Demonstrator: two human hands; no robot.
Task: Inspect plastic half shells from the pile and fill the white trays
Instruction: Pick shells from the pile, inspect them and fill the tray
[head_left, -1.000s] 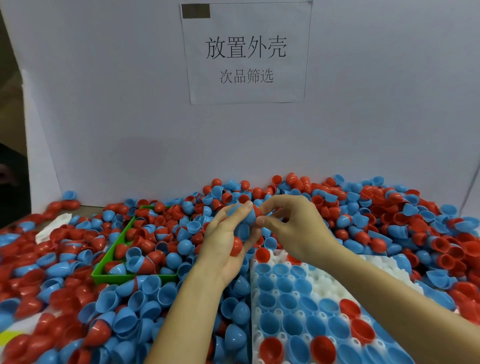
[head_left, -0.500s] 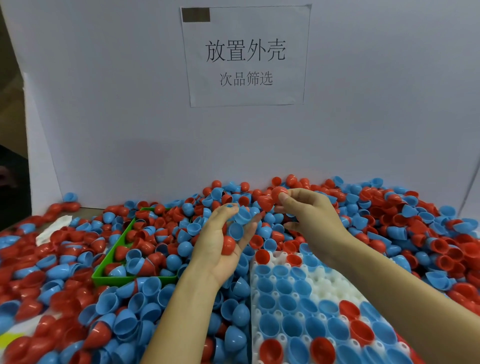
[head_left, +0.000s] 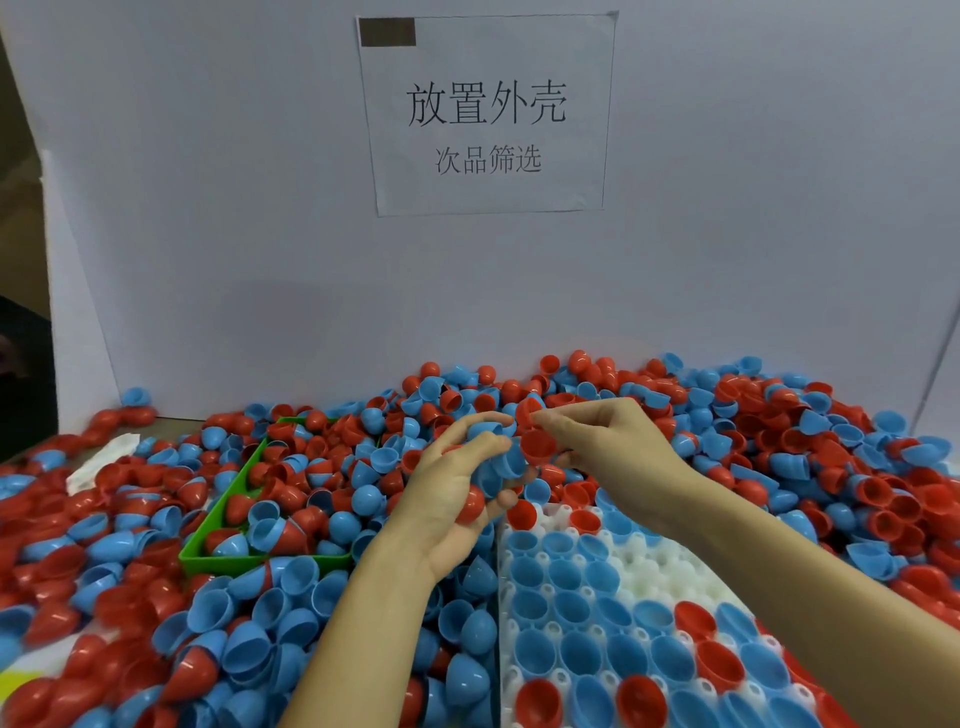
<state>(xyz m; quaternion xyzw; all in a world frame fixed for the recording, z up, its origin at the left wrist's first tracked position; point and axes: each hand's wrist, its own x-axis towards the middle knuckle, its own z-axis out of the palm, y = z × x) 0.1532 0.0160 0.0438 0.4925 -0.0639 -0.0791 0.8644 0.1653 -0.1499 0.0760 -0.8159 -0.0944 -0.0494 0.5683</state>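
Note:
A big pile of red and blue half shells (head_left: 779, 415) covers the table. My left hand (head_left: 457, 488) is raised over it, palm up, cupping several shells, blue ones (head_left: 501, 462) on top and a red one (head_left: 470, 504) low in the palm. My right hand (head_left: 602, 441) pinches a red half shell (head_left: 530, 410) between thumb and fingertips just above the left hand; another red shell (head_left: 537, 448) shows under its fingers. The white tray (head_left: 644, 577) lies below both hands, many of its cups filled with blue and red shells.
A green bin (head_left: 218, 540) at left holds joined red-and-blue shells. A white board with a printed paper sign (head_left: 485, 114) closes the back. Loose shells lie all round the tray and bin.
My right hand has come back from the pile toward my left hand with a red shell pinched in it. The left hand stays raised with its handful.

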